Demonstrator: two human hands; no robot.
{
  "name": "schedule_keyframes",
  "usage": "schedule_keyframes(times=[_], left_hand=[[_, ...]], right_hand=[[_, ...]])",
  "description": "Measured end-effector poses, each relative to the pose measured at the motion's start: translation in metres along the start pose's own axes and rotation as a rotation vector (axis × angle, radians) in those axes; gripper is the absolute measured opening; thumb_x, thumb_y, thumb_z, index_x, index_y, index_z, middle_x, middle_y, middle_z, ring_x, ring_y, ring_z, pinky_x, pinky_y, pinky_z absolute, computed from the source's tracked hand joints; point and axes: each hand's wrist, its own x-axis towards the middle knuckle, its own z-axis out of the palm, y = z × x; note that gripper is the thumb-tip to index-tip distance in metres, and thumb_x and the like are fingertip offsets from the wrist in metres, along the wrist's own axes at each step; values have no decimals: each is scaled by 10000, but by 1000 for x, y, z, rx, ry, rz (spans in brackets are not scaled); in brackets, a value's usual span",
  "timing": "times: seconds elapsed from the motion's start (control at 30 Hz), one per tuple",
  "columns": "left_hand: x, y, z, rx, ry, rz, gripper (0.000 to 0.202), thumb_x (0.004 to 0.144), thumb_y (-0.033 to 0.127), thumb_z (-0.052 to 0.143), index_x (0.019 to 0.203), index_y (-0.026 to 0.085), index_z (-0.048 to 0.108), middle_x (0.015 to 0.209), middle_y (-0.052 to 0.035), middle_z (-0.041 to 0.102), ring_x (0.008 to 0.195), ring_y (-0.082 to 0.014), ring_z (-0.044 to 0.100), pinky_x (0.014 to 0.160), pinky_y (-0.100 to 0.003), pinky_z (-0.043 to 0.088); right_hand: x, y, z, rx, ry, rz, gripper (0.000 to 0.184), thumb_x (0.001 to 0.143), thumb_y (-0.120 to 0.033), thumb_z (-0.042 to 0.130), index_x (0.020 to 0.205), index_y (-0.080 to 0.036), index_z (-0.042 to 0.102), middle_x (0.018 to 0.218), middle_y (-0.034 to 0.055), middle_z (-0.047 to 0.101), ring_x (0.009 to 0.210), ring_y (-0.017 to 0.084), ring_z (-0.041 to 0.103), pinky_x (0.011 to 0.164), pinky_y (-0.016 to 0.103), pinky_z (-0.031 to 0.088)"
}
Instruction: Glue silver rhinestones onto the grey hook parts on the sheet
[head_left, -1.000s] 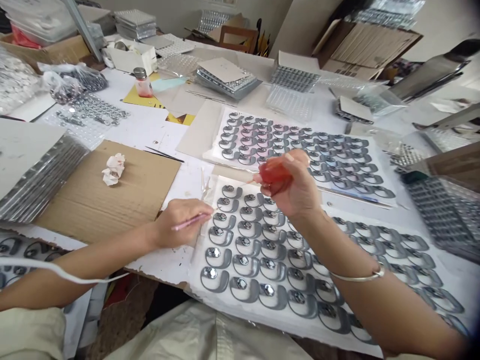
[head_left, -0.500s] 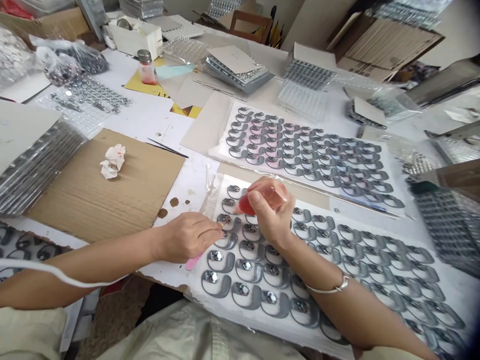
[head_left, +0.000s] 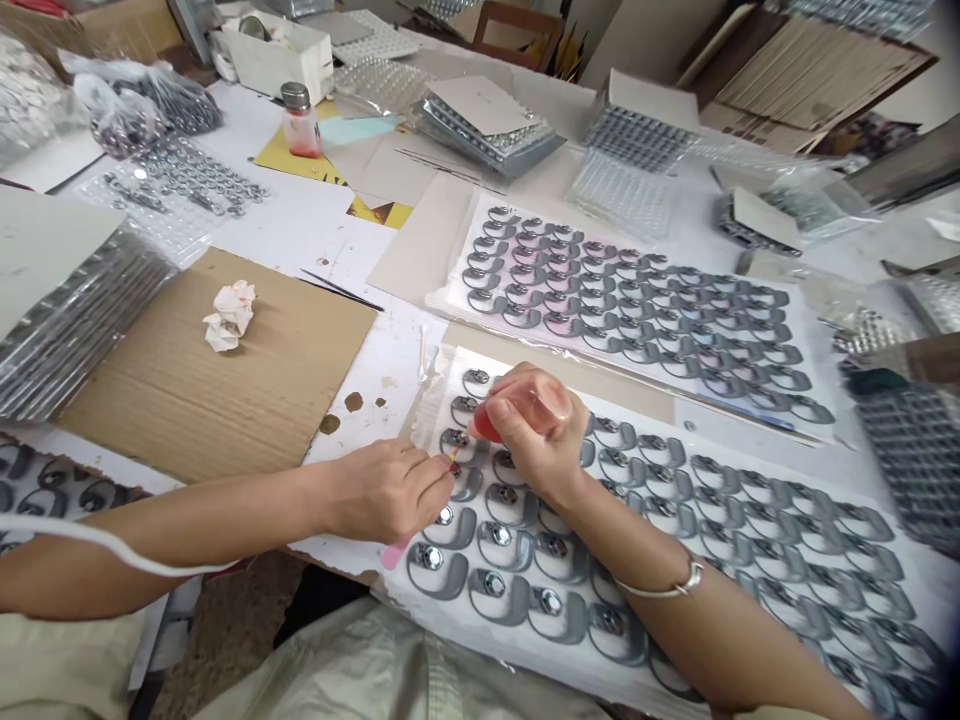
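Note:
My left hand [head_left: 386, 490] is closed in a pinch on a thin pink stick [head_left: 393, 554] whose yellow tip touches a grey metal piece in the near sheet [head_left: 750, 520]. That sheet holds several rows of grey loop-shaped pieces with shiny studs. My right hand [head_left: 540, 430] is wrapped round a small bottle of red liquid [head_left: 517, 410], tilted with its nozzle toward the stick's tip. The two hands nearly touch above the sheet's left end.
A second sheet of grey pieces [head_left: 637, 300] lies behind. A brown cardboard [head_left: 217, 380] with a crumpled tissue [head_left: 229, 315] lies to the left, by stacked trays [head_left: 67, 320]. A small red-filled jar [head_left: 300, 120], bags of metal parts [head_left: 150, 105] and boxes stand at the back.
My right hand has come down with the bottle from above the sheet to the left hand. The left hand shifted right onto the sheet, its stick now pointing down at a piece.

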Motion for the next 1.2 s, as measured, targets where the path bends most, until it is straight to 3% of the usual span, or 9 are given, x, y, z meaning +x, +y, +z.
schedule_keyframes(times=[0.87, 1.07, 1.2], left_hand=[[-1, 0, 0, -29, -2, -35, 135, 867, 51, 505, 813, 76, 626, 861, -144, 720, 648, -180, 662, 556, -280, 567], [-2, -1, -1, -32, -33, -26, 180, 893, 49, 445, 847, 76, 618, 867, -153, 711, 694, -187, 673, 581, -287, 572], [-2, -1, -1, -21, -32, -32, 176, 885, 44, 456, 831, 85, 619, 868, -149, 712, 688, -182, 665, 572, -281, 564]], right_hand=[[-2, 3, 0, -53, 10, -27, 244, 847, -302, 645, 633, -199, 590, 672, 23, 605, 624, 150, 564, 592, 317, 463], [0, 8, -1, 46, 145, -41, 197, 846, -314, 648, 689, -204, 603, 673, 12, 587, 623, 146, 558, 579, 306, 461], [1, 7, 0, 37, 131, -8, 219, 841, -343, 654, 682, -203, 599, 653, 16, 590, 611, 152, 556, 569, 310, 466]])
